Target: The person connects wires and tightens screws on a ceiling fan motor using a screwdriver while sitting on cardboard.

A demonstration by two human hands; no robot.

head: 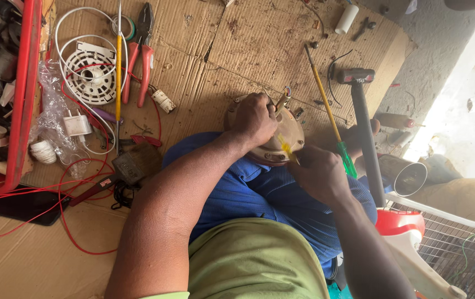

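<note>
My left hand presses down on a round tan motor housing that rests on my blue-clad knee. A bundle of coloured wires sticks up from the housing just past my fingers. My right hand grips a small yellow-handled tool and holds its tip against the housing's near edge. A long screwdriver with a yellow shaft and green handle lies right beside that hand.
A black hammer lies to the right on the cardboard sheet. Red-handled pliers, a white round fan part, red wires and a red crate sit at left. A white wire guard is lower right.
</note>
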